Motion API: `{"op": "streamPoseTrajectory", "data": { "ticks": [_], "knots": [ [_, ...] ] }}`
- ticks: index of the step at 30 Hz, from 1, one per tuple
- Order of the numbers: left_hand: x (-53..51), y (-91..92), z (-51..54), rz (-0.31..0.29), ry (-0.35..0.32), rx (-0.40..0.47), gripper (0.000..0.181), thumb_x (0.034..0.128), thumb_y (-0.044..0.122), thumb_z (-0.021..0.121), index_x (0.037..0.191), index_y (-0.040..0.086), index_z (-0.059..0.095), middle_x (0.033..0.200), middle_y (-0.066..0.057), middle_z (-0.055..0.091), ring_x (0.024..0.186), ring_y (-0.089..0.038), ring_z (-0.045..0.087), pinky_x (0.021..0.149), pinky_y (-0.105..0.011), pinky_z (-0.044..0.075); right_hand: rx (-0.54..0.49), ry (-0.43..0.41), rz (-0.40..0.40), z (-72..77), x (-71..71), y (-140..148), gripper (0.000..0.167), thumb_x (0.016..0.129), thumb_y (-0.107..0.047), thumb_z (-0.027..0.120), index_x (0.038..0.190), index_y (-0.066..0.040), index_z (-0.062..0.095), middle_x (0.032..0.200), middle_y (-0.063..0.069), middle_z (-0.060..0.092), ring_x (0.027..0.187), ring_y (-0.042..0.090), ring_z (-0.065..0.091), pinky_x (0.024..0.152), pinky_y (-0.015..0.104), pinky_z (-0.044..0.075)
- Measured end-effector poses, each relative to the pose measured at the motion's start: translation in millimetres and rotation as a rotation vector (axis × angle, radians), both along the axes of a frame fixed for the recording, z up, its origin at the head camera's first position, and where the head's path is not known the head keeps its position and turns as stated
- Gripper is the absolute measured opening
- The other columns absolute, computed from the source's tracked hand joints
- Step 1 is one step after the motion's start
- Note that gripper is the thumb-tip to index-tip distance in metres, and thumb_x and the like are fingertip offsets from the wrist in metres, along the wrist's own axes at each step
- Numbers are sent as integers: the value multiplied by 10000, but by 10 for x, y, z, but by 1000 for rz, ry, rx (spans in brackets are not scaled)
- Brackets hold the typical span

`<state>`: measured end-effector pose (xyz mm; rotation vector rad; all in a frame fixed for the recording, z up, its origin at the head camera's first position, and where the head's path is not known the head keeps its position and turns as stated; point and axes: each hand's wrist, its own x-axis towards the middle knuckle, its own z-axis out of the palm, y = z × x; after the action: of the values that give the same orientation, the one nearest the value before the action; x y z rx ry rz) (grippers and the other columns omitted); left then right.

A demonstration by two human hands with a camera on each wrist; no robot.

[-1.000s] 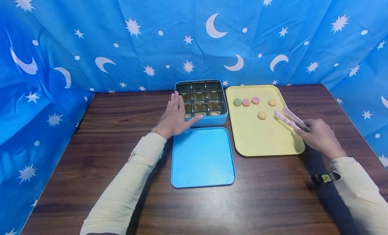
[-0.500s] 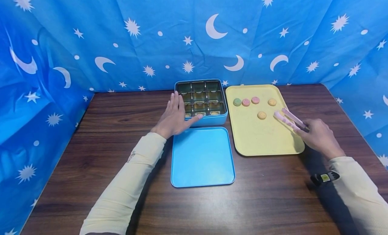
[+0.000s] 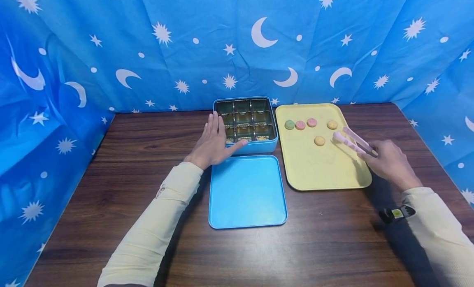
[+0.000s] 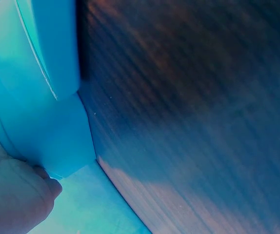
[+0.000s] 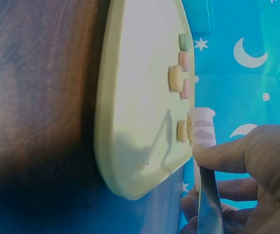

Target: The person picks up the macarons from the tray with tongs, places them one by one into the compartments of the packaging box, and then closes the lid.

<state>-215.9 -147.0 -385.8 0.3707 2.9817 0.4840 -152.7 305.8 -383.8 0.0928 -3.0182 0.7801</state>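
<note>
The yellow tray [image 3: 314, 167] lies beside the blue box [image 3: 259, 146], whose lid [image 3: 248, 196] is already off. The left hand [image 3: 212, 141] rests straight-fingered against the box; the right hand [image 3: 390, 161] grips pink tongs [image 3: 346, 142] near five cookies [image 3: 319, 141] (none yet lifted) on the tray.

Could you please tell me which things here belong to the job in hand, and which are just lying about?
Likely part of the job: tongs in the right hand; blue box at the left hand; five round cookies; yellow tray under them.

Seemingly idle: blue lid in front of the box; patterned backdrop.
</note>
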Motion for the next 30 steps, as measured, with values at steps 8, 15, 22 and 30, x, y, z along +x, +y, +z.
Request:
{"op": "streamPoseTrajectory", "data": {
  "ticks": [8,15,22,30],
  "knots": [
    [3,3,3,2,2,6,1175,906,813,399,1595,-30,-42,1666,-181,-172,1526,-301,-189,1232,-445,-24,-2,62,21,92,-60,-70,319,973,-157,667,1002,160,643,718,137,528,624,264,464,501,350,335],
    [5,5,2,4,6,5,1176,905,813,404,1595,-33,-35,1668,-185,-160,1529,-305,-180,1232,-449,-17,-13,69,45,201,-130,-161,364,965,-145,671,1100,192,633,761,174,574,645,281,494,500,351,353],
    [-5,2,-4,3,9,1,1181,901,818,401,1595,-32,-37,1668,-185,-158,1530,-309,-175,1232,-453,-8,-5,100,63,330,-208,-307,349,960,-150,686,1073,179,647,824,227,569,761,346,487,581,399,358],
    [-3,3,-1,0,9,1,1181,901,823,390,1594,-26,-51,1667,-179,-172,1529,-307,-181,1232,-451,-14,-23,98,96,448,-322,-534,422,968,-161,671,1191,192,612,969,310,582,911,405,475,736,550,391]
  ]
}}
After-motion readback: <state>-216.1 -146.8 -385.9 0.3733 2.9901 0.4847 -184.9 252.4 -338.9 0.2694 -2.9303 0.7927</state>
